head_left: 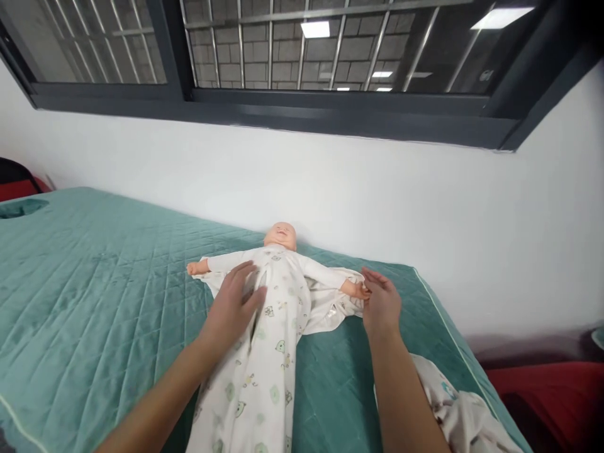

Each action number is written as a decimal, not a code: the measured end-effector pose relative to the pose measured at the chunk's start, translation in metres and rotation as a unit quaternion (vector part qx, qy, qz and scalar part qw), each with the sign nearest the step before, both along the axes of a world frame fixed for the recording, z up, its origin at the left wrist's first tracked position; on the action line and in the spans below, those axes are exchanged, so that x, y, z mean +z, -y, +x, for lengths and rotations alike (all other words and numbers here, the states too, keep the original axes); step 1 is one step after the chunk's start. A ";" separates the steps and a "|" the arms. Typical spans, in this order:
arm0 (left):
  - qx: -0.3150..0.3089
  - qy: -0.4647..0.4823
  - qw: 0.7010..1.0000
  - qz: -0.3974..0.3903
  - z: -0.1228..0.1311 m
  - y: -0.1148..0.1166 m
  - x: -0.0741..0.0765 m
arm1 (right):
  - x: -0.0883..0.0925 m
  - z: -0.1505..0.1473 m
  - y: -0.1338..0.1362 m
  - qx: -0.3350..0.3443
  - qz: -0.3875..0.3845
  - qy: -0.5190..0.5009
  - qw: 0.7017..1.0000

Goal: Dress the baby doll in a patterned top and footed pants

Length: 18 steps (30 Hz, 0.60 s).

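A baby doll [282, 235] lies on its back on a green quilted pad, its head near the wall and both arms spread. White printed clothing [278, 314] covers its body and reaches the bottom of the view. My left hand [236, 302] rests on the clothing at the doll's chest, fingers apart, holding nothing. At the doll's hand on the right side, my right hand [381, 301] has its fingers close together at the edge of the white cloth [325, 308] spread under that arm. What its fingertips grip is too small to make out.
The green quilted pad [117, 270] runs along a white wall below a barred window. Crumpled pale cloth [467, 415] lies at the lower right, partly behind my right forearm. Red items [552, 396] sit beyond the pad's right edge.
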<state>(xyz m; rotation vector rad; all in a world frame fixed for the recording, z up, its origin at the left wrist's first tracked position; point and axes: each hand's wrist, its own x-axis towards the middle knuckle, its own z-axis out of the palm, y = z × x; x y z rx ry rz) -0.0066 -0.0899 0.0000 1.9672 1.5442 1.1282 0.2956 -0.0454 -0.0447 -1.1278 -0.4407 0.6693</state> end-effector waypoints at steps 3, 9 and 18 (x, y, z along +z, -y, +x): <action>0.057 0.134 0.975 -0.166 -0.026 0.024 -0.019 | 0.000 -0.001 -0.001 -0.017 0.024 0.009 1.000; 0.017 0.224 0.947 -0.227 -0.030 0.030 -0.030 | 0.004 -0.002 0.001 -0.066 0.123 -0.007 0.990; -0.016 0.241 0.942 -0.232 -0.018 0.006 -0.027 | 0.002 -0.023 -0.001 -0.009 0.028 0.084 0.996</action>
